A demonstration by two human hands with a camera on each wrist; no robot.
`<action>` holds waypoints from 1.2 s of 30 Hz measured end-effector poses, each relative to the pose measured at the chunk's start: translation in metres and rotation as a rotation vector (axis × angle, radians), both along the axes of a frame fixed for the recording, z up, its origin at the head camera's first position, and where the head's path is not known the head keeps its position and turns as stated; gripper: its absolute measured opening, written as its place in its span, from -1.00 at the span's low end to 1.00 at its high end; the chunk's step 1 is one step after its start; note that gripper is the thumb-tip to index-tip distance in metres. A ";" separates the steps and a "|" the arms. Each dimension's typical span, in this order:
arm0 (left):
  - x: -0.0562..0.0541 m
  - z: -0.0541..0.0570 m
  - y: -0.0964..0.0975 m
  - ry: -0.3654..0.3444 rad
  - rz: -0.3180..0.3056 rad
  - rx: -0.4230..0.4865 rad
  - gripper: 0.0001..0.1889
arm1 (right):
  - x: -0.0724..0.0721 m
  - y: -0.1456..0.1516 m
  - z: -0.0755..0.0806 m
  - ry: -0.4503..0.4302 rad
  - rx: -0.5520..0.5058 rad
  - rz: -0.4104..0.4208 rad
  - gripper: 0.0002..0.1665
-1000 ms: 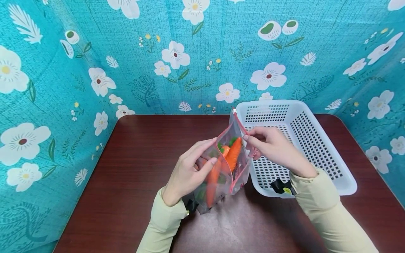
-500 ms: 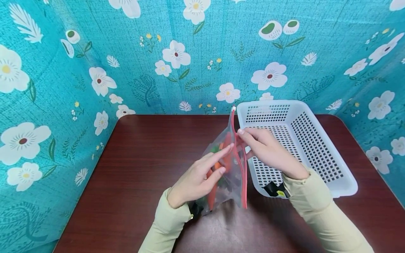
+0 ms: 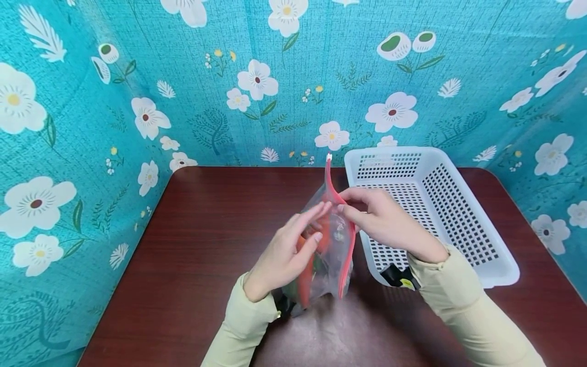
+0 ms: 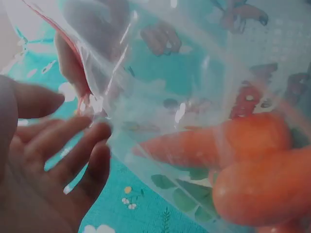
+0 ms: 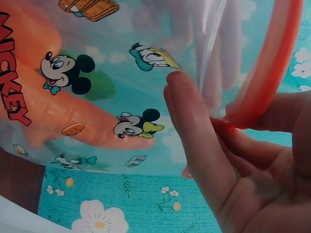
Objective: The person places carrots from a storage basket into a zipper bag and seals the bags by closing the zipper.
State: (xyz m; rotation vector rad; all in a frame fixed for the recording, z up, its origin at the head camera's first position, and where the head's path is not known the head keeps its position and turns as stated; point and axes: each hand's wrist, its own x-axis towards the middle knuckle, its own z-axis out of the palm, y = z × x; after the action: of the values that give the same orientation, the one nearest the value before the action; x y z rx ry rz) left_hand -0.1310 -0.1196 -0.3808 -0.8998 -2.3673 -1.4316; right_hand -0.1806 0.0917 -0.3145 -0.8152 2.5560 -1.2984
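Note:
A clear zipper bag [image 3: 337,250] with a red zip edge [image 3: 349,262] stands over the table between both hands. Its white slider [image 3: 329,157] sits at the far end. Orange carrots [image 4: 252,141] lie inside, with green pieces [image 4: 184,199] beside them. My right hand [image 3: 387,219] pinches the red edge between thumb and fingers; the right wrist view shows cartoon prints on the bag there. My left hand [image 3: 284,255] lies along the bag's near left side, fingers extended. In the left wrist view its fingertips [image 4: 99,131] are right at the plastic.
A white perforated basket [image 3: 492,239] stands at the right, behind my right forearm. The dark wooden table [image 3: 206,229] reaches to a blue floral cloth [image 3: 293,86] hung at the back and sides.
The bag's mouth, spread wide a second ago, has come together, hiding the carrots from above. The left hand moved slightly right; the slider end swung left.

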 end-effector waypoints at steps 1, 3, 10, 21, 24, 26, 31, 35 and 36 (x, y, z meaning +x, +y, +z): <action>-0.001 0.000 -0.002 0.016 0.036 0.019 -0.40 | 0.000 0.000 0.001 0.024 0.008 0.007 -0.81; -0.004 0.000 -0.006 0.047 0.123 0.057 -0.42 | 0.000 -0.001 0.002 0.072 0.025 0.030 -0.81; -0.013 0.001 -0.027 0.082 0.332 0.197 -0.50 | 0.003 -0.008 0.010 0.131 0.019 0.191 -0.79; -0.014 0.010 -0.047 -0.065 0.365 0.334 -0.49 | 0.007 -0.018 0.021 0.132 0.021 0.386 -0.78; -0.013 0.011 -0.051 -0.069 0.374 0.360 -0.58 | 0.009 -0.019 0.024 0.139 0.039 0.416 -0.77; -0.014 0.012 -0.053 -0.052 0.388 0.372 -0.71 | 0.009 -0.020 0.026 0.140 0.059 0.425 -0.77; -0.015 0.012 -0.059 0.025 0.476 0.389 -0.89 | 0.011 -0.014 0.033 0.127 0.159 0.424 -0.76; -0.015 0.013 -0.063 0.047 0.550 0.416 -0.88 | 0.014 -0.002 0.037 0.096 0.272 0.434 -0.65; -0.014 0.013 -0.064 0.049 0.565 0.427 -0.88 | 0.014 0.002 0.039 0.098 0.299 0.436 -0.64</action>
State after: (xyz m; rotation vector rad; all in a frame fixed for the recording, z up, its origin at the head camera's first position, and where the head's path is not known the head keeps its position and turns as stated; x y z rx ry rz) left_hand -0.1454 -0.1833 -0.3674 -0.1359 -1.9324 -1.5386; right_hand -0.1664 0.0932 -0.2759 -1.2961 2.3680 -0.7434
